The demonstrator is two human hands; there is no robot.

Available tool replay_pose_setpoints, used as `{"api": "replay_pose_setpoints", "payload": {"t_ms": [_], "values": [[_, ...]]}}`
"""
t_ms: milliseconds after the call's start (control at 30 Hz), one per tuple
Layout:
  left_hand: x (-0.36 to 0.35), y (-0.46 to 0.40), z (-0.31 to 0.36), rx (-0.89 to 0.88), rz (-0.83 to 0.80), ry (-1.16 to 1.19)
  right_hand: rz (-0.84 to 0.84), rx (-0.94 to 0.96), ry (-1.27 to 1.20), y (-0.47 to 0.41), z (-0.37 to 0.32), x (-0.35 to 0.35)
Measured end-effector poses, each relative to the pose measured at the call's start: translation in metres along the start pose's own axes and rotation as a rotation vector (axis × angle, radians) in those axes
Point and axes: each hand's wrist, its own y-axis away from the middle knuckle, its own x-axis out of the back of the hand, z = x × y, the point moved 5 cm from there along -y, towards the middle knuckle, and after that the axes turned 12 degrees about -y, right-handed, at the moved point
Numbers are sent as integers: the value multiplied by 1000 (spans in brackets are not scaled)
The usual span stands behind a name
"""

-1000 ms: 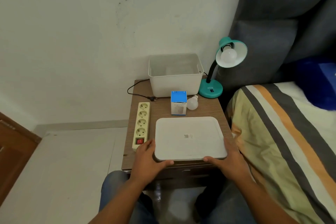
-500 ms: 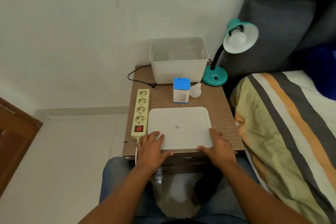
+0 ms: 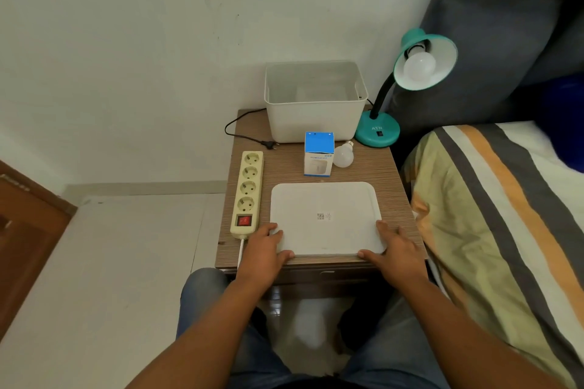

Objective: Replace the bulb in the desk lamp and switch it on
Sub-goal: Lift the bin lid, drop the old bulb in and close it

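Observation:
A teal desk lamp point(image 3: 377, 133) stands at the bedside table's back right, with a white bulb point(image 3: 419, 66) screwed into its shade. Its black plug point(image 3: 270, 145) lies loose on the tabletop. A spare white bulb point(image 3: 343, 156) lies on its side next to a blue-and-white box point(image 3: 318, 155). A flat white lid point(image 3: 325, 215) lies at the front of the table. My left hand point(image 3: 265, 249) grips its near left corner and my right hand point(image 3: 395, 249) its near right corner, each with the fingers on top and the thumb along the front edge.
A white bin point(image 3: 316, 123) stands uncovered at the back of the wooden table point(image 3: 392, 180). A cream power strip point(image 3: 248, 193) with a red switch runs along the left edge. A striped bed point(image 3: 489, 199) adjoins the right side, and the wall is behind.
The lid has come down and a little to the left onto the tabletop. Both hands stay on its near corners. My view has shifted.

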Motion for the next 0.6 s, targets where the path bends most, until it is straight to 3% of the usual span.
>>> {"api": "replay_pose_setpoints", "payload": {"t_ms": [400,600], "values": [[49,-27,11,12,67,28,73,58,-152,-31,-39,27],[100,-79,11,84,131,185,50,83,-195,-77,-75,43]]}}
